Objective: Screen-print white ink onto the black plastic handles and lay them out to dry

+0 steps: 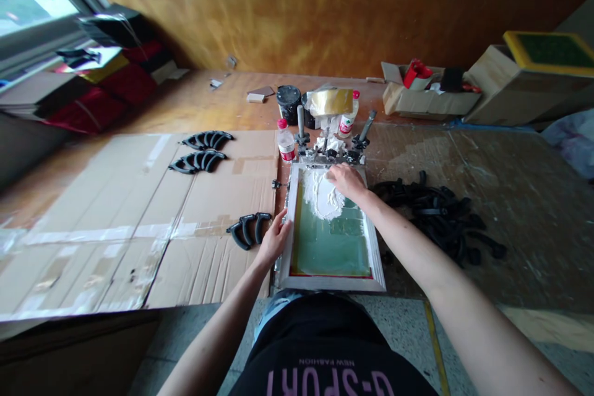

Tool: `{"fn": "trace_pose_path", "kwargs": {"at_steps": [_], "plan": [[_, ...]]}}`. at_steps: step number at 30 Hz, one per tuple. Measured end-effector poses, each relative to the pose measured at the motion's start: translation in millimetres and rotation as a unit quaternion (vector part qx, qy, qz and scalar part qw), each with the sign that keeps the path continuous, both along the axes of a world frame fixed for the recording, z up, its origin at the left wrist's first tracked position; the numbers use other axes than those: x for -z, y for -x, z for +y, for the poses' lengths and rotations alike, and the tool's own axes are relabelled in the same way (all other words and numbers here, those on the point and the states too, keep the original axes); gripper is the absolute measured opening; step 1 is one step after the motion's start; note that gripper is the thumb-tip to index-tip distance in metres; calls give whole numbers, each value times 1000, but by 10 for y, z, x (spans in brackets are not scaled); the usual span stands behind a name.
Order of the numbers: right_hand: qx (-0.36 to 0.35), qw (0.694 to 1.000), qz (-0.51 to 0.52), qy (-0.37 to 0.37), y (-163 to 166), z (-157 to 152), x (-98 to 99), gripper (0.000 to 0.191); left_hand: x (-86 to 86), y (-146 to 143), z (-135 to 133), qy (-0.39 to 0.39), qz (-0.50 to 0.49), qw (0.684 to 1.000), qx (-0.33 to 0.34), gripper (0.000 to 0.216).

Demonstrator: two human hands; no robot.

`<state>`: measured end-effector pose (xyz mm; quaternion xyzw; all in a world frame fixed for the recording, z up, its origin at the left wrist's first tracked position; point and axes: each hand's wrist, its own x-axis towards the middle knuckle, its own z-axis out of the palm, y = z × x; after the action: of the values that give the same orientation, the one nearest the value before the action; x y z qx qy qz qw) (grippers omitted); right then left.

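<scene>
A metal-framed printing screen (378, 272) with green mesh lies on the table in front of me. White paste (322, 195) is spread over its far part. My left hand (275, 238) grips the frame's left rail, fingers curled over the edge. My right hand (347, 180) rests closed at the far end of the screen, on the paste; what it holds is hidden under the fingers. A few curved black plastic parts (248, 229) lie just left of my left hand.
Flattened cardboard (116, 229) covers the left of the table, with two more rows of black parts (200, 151). A heap of black parts (436, 213) lies right of the screen. Behind it stand bottles (286, 141), a black tub (288, 103) and open boxes (427, 96).
</scene>
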<state>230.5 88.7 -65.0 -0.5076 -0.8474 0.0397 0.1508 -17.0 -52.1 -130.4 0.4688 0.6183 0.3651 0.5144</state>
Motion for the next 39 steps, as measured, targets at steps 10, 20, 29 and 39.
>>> {"fn": "trace_pose_path", "kwargs": {"at_steps": [10, 20, 29, 39], "plan": [[-196, 978, 8, 70, -232, -533, -105, 14, -66, -19, -12, 14, -34, 999, -17, 62], [-160, 986, 48, 17, -157, -593, -16, 14, -286, -25, -23, 46, -74, 996, -24, 68], [204, 967, 150, 2, -723, 295, -357, 31, -1138, -43, 140, -25, -140, 989, -46, 51], [37, 993, 87, 65, -540, -550, 470, 34, -1294, -449, 538, -128, -283, 941, -130, 54]]}}
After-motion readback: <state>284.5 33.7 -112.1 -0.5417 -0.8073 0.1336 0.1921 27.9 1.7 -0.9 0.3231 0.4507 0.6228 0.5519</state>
